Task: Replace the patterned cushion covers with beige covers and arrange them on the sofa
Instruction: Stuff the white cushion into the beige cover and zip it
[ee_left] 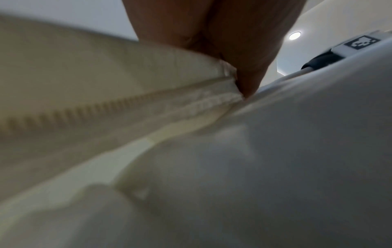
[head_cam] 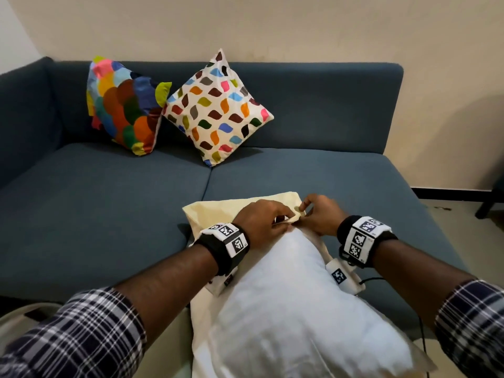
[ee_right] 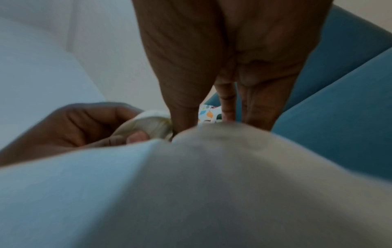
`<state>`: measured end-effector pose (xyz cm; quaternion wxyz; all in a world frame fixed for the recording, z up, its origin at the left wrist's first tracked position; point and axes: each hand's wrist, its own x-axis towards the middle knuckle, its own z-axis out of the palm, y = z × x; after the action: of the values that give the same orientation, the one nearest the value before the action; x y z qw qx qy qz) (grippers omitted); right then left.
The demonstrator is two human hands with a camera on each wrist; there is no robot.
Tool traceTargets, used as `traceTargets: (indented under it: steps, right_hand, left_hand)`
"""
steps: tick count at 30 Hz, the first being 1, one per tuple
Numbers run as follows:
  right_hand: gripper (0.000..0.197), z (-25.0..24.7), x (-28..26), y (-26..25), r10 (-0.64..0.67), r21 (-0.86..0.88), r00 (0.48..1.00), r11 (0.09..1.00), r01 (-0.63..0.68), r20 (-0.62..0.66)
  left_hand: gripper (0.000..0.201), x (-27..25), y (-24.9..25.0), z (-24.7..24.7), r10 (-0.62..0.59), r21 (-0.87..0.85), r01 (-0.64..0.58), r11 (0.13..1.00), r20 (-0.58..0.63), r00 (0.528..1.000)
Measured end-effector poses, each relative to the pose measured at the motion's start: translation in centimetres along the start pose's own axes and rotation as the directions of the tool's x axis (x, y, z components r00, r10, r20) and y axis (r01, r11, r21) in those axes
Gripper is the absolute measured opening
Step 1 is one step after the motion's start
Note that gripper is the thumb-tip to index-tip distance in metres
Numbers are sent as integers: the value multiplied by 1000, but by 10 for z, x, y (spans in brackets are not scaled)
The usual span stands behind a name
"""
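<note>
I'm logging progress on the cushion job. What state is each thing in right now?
beige cover: flat on the seat, its opening edge pinched by both hands.
white cushion insert: bare, not yet inside the cover.
scale-patterned cushion: covered, propped against the backrest.
leaf-patterned cushion: covered, propped on a corner.
left hand: pinching the cover.
right hand: pinching the cover.

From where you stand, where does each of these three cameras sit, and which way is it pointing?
Head: worn on the head, facing forward and down at the sofa; both forearms, left hand and right hand show.
Left wrist: looks along the left hand's fingers at the beige cover and its zipper.
Right wrist: looks along the right hand; both hands pinch the cover.
All three share the beige cover and white cushion insert.
</note>
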<state>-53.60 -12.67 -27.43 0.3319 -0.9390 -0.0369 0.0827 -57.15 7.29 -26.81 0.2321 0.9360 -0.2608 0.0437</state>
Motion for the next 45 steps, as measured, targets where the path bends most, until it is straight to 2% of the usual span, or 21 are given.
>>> traceTargets:
  steps: [3, 5, 9, 11, 14, 17, 19, 21, 24, 28, 31, 32, 34, 36, 38, 39, 40, 41, 42, 43, 45]
  right_hand:
    - [11, 4, 4, 3, -109, -184, 994, 977, 106, -4]
    - [16, 3, 1, 6, -112, -241, 993, 964, 114, 22]
    - [32, 0, -9, 21, -97, -369, 994, 923, 109, 52]
    - [41, -12, -13, 30, -65, -405, 997, 911, 72, 31]
    - [35, -30, -21, 44, -7, -349, 999, 937, 19, 37]
    - [28, -26, -28, 46, -24, -257, 998, 966, 37, 54]
    - [27, -17, -28, 45, -16, -218, 1000, 976, 20, 19]
    - [28, -9, -28, 49, 19, -148, 999, 989, -23, -29]
    - [31, 5, -32, 57, 132, 88, 986, 989, -122, -107]
    - [26, 17, -39, 65, 297, 429, 954, 868, -248, -49]
    - [12, 13, -44, 61, 313, 537, 950, 800, -269, 9]
    - [12, 9, -46, 56, 304, 543, 953, 798, -261, 10]
    - [10, 1, -52, 46, 192, 434, 979, 889, -146, -64]
    - [7, -4, -54, 41, -2, 122, 985, 992, 23, -170]
    - [8, -5, -57, 35, -87, -122, 979, 990, 65, -185]
    - [10, -4, -58, 32, -92, -136, 975, 989, 65, -200]
    - [10, -2, -57, 28, -78, -105, 972, 993, 56, -222]
    - [13, 0, -58, 21, -67, -65, 969, 997, 53, -238]
    - [18, 2, -57, 13, -62, -30, 966, 998, 56, -250]
    - [21, 4, -57, 6, -71, -2, 962, 997, 73, -262]
    - [16, 6, -55, -10, -93, 23, 954, 994, 104, -286]
  left_hand:
    - [20, -5, -1, 0, 52, 177, -69, 982, 98, 994]
    - [19, -9, -6, -3, 22, 264, -58, 963, 136, 990]
    - [23, -31, -29, -11, -242, 409, 193, 892, 72, 968]
    - [26, -53, -50, -22, -409, 479, 333, 812, 60, 911]
    - [20, -90, -84, -40, -606, 456, 512, 728, 77, 792]
    - [16, -112, -104, -41, -701, 416, 613, 672, 91, 707]
    - [21, -116, -103, -35, -705, 416, 605, 679, 139, 696]
    - [23, -116, -97, -31, -681, 436, 562, 703, 185, 709]
    - [22, -118, -92, -26, -650, 451, 499, 740, 287, 704]
    - [29, -123, -94, -20, -608, 400, 463, 791, 429, 668]
    - [25, -123, -89, -20, -575, 346, 459, 818, 478, 664]
    - [25, -123, -87, -21, -568, 343, 453, 823, 490, 662]
    - [19, -126, -79, -27, -542, 336, 426, 840, 540, 644]
    - [14, -128, -71, -36, -515, 321, 406, 856, 610, 603]
    - [19, -125, -63, -51, -525, 354, 390, 850, 629, 574]
    - [23, -121, -60, -58, -537, 422, 338, 841, 579, 613]
    - [28, -114, -56, -65, -541, 514, 280, 811, 473, 696]
    - [34, -107, -49, -68, -500, 563, 263, 784, 321, 804]
    - [39, -98, -37, -69, -425, 495, 294, 818, 175, 888]
    - [46, -88, -22, -65, -341, 333, 304, 893, 58, 938]
    - [68, -66, 17, -52, -254, -16, 254, 967, -39, 966]
